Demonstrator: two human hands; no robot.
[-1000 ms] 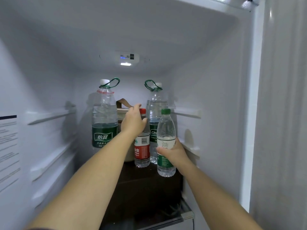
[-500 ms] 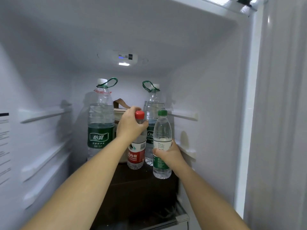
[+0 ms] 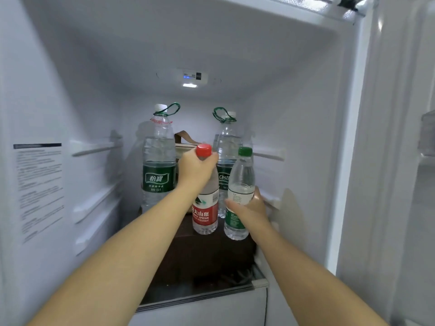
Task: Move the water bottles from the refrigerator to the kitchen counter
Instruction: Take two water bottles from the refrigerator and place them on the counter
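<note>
Inside the open refrigerator, my left hand (image 3: 196,169) grips the neck of a small red-capped, red-labelled water bottle (image 3: 205,216). My right hand (image 3: 249,208) grips the middle of a small green-capped water bottle (image 3: 242,175) just to its right. Both small bottles hang slightly above the dark brown box (image 3: 211,255) they stood on. Behind them stand two large bottles with green labels and green carry loops, one at the back left (image 3: 159,165) and one at the back right (image 3: 226,147), partly hidden by the small bottles.
A beige bag with a brown strap (image 3: 184,143) sits between the large bottles. White shelf rails (image 3: 94,149) line both side walls. The fridge's right wall edge (image 3: 348,161) and the open door (image 3: 412,161) bound the right side. A white drawer front (image 3: 204,311) lies below.
Both hands have lifted their small bottles off the dark box and drawn them toward me. The left hand's grip moved onto the red-capped bottle's neck, baring the cap.
</note>
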